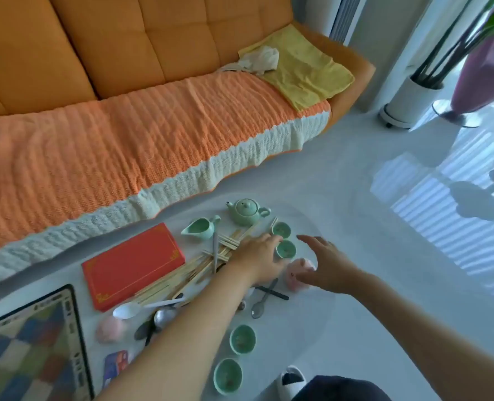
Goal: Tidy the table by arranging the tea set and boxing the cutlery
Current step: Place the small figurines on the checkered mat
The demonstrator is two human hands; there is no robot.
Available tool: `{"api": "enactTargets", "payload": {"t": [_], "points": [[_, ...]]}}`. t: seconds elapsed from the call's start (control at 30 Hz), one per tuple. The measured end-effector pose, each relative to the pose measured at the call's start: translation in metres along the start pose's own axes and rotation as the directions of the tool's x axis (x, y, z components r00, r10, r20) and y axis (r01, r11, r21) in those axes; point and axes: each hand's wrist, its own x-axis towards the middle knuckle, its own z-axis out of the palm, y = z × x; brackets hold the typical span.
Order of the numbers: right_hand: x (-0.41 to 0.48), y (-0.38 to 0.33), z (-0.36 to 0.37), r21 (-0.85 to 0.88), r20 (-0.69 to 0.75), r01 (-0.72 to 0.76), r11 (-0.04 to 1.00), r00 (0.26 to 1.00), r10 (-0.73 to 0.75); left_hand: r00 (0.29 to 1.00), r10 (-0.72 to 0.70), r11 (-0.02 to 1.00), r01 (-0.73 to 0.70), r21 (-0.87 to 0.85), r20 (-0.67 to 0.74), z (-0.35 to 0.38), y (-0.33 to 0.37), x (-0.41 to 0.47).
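Note:
A pale green tea set is spread over the white table (341, 308): a teapot (244, 211), a pitcher (201, 228), two cups at the back (281, 229) (286, 249) and two cups near me (242, 339) (227, 375). My left hand (257, 253) reaches over the loose chopsticks (182, 274), its fingers and thumb round the second back cup. Just right of that cup, my right hand (324, 263) hovers with spread fingers over a pink pig figure (296, 274). The closed red cutlery box (133, 264) lies to the left. Spoons (130, 309) (259, 306) lie scattered.
An orange sofa (124, 125) runs along the table's far side. A tablet (29, 351), a pink ball (110, 328) and a small card pack (115, 366) sit at the near left. A slipper (292, 380) shows below the table edge. A plant pot (405, 102) stands at the back right.

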Motion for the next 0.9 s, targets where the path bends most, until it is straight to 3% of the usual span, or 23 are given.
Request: {"api": "enactTargets", "payload": {"t": [0.23,0.4,0.5,0.73,0.9], "points": [[0.017,0.043,0.073,0.358,-0.109,-0.071,0.931,0.987,0.118,0.995,0.066,0.997,-0.063,0.043,-0.075,0.080,-0.020,0.043],[0.024,0.051,0.098,0.392,-0.248,0.012,0.920,0.964,0.093,0.975,0.130,0.990,-0.137,-0.027,-0.179,0.105,-0.032,0.053],[0.029,0.053,0.099,0.386,-0.262,0.036,0.922,0.962,0.072,0.967,0.140,0.977,-0.170,-0.130,-0.212,0.110,-0.037,0.051],[0.011,0.036,0.077,0.302,-0.339,0.229,0.925,0.933,-0.121,0.932,0.149,0.930,-0.245,-0.275,-0.329,0.105,-0.024,0.009],[-0.022,-0.017,0.078,0.317,-0.358,0.378,0.870,0.897,-0.259,0.905,0.021,0.882,-0.218,-0.418,-0.426,0.094,-0.020,-0.071]]}}
